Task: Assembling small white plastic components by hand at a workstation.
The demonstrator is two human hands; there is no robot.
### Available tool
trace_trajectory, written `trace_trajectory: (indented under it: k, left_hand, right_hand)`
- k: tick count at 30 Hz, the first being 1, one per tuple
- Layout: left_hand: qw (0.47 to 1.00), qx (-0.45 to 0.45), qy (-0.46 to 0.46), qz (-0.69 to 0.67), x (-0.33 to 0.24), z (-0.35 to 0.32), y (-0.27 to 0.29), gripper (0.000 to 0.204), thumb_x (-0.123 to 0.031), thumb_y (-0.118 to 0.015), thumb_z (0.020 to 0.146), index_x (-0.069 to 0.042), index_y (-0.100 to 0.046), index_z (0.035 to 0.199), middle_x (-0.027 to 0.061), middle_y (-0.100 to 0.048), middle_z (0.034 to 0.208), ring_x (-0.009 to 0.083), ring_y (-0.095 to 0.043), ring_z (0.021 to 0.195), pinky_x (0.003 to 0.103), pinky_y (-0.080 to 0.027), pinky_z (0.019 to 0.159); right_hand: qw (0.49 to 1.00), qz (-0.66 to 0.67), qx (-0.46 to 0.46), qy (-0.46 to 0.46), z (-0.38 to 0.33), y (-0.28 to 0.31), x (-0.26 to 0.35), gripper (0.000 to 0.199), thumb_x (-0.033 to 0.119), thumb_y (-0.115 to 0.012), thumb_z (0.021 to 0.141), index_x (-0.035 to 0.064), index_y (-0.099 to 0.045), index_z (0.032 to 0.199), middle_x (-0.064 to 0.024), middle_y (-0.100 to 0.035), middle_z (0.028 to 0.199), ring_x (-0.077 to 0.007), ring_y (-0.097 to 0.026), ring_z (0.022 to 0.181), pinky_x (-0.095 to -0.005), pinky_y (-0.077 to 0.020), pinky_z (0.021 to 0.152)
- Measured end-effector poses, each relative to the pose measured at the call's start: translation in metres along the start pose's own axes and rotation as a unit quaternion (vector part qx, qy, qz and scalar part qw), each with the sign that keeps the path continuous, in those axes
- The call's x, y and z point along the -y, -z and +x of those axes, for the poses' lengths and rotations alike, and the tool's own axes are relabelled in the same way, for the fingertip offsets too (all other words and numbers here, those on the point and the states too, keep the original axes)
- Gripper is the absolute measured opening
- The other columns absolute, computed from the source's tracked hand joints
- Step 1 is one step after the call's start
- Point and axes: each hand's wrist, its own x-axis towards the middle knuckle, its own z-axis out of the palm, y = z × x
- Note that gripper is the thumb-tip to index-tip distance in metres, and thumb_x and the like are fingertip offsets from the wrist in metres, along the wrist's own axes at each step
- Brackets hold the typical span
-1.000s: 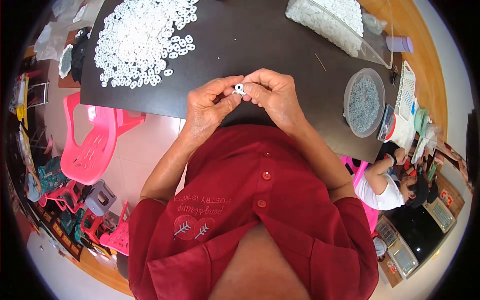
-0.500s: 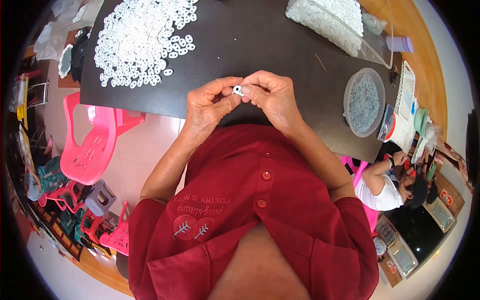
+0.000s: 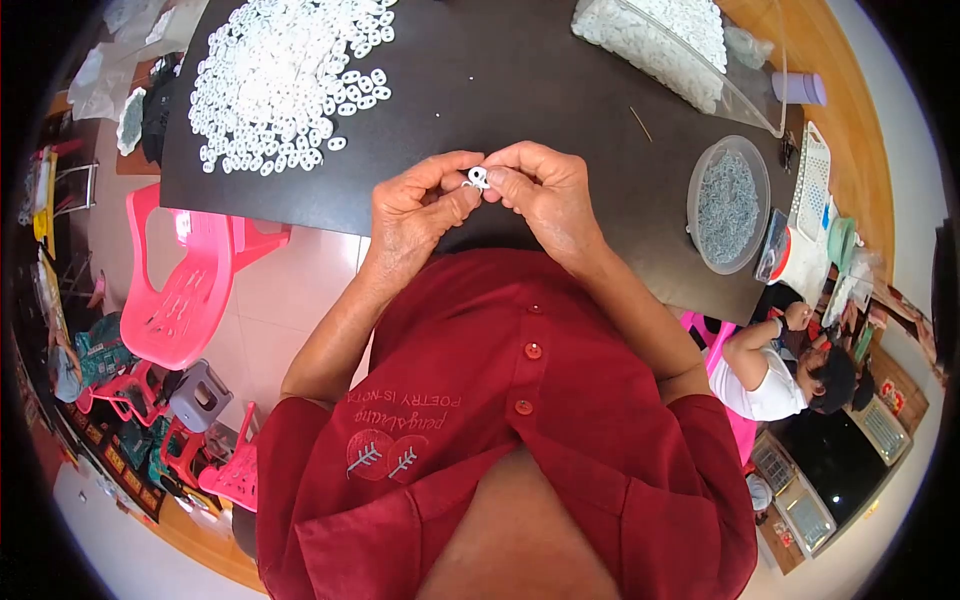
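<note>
A small white ring-shaped plastic piece (image 3: 477, 178) sits just above the middle of the frame, pinched between the fingertips of both hands over the near edge of a dark table (image 3: 520, 70). The left hand (image 3: 415, 215) comes up from the lower left, its fingers curled and its thumb and forefinger closed on the left side of the piece; the right hand (image 3: 545, 195) meets it from the right, fingers bent inward and gripping the same piece, so the two hands touch at the fingertips. Below them fills the red buttoned shirt (image 3: 520, 420) of the person wearing the camera. In the upper left of the frame a broad heap of white rings (image 3: 285, 75) lies spread on the table, well apart from the hands. At the upper right a clear plastic bag (image 3: 665, 45) full of white parts rests on the table, and to the right of the hands stands a round clear tub (image 3: 728, 203) holding small pale grey pieces. At the left, off the table, is a pink plastic chair (image 3: 190, 290). At the lower right another person in a white top (image 3: 775, 365) sits near the table's corner.
</note>
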Motion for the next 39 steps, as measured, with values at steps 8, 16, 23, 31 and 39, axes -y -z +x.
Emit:
trace_trajectory:
  k: [8,16,23,31,39]
  left_hand:
    - [1.0,-0.002,0.007,0.002,0.0,0.0,-0.001,0.03,0.0,-0.064,0.08,0.001,-0.06,0.11,-0.0004,-0.059,0.076,0.0049,-0.05,0.063,0.018,-0.043,0.058]
    - [1.0,-0.006,0.006,-0.012,0.003,-0.001,-0.001,0.027,0.005,-0.06,0.08,0.001,-0.06,0.107,-0.0019,-0.055,0.073,0.0036,-0.047,0.064,0.018,-0.041,0.057]
    - [0.999,-0.03,0.042,-0.014,0.005,0.002,0.002,0.02,0.002,-0.058,0.081,0.001,-0.063,0.1,0.0002,-0.057,0.071,0.0046,-0.049,0.062,0.018,-0.041,0.055]
    - [0.995,-0.04,0.082,-0.028,0.016,0.009,0.005,0.014,-0.006,-0.063,0.082,0.001,-0.065,0.094,0.0037,-0.06,0.073,0.0073,-0.053,0.061,0.02,-0.044,0.055]
    - [0.996,-0.038,0.085,0.004,0.026,0.018,0.001,0.015,-0.008,-0.062,0.083,0.002,-0.064,0.094,0.0037,-0.06,0.072,0.0075,-0.052,0.06,0.02,-0.043,0.054]
  right_hand:
    - [1.0,-0.003,0.009,0.019,-0.001,-0.001,-0.004,0.011,0.001,-0.055,0.085,-0.0002,-0.064,0.089,-0.0015,-0.062,0.074,-0.0035,-0.051,0.062,-0.017,-0.04,0.053]
    - [1.0,0.013,-0.011,-0.004,0.0,0.001,-0.003,0.008,0.002,-0.057,0.084,-0.0003,-0.064,0.088,-0.0023,-0.063,0.075,-0.004,-0.054,0.064,-0.0174,-0.0405,0.054]
    - [0.999,0.004,-0.03,0.022,0.001,0.001,-0.009,0.006,0.004,-0.059,0.084,0.0,-0.063,0.086,-0.0019,-0.063,0.074,-0.0035,-0.054,0.064,-0.0187,-0.0412,0.054]
    - [0.742,-0.529,-0.114,0.397,0.03,0.045,-0.062,0.016,-0.003,-0.06,0.072,0.0009,-0.059,0.087,-0.0096,-0.056,0.076,-0.025,-0.053,0.067,-0.0322,-0.0437,0.057]
    - [0.797,-0.488,-0.132,0.331,0.038,0.061,-0.076,0.014,-0.002,-0.057,0.073,0.003,-0.06,0.086,-0.0108,-0.055,0.071,-0.0276,-0.052,0.066,-0.0382,-0.0438,0.061]
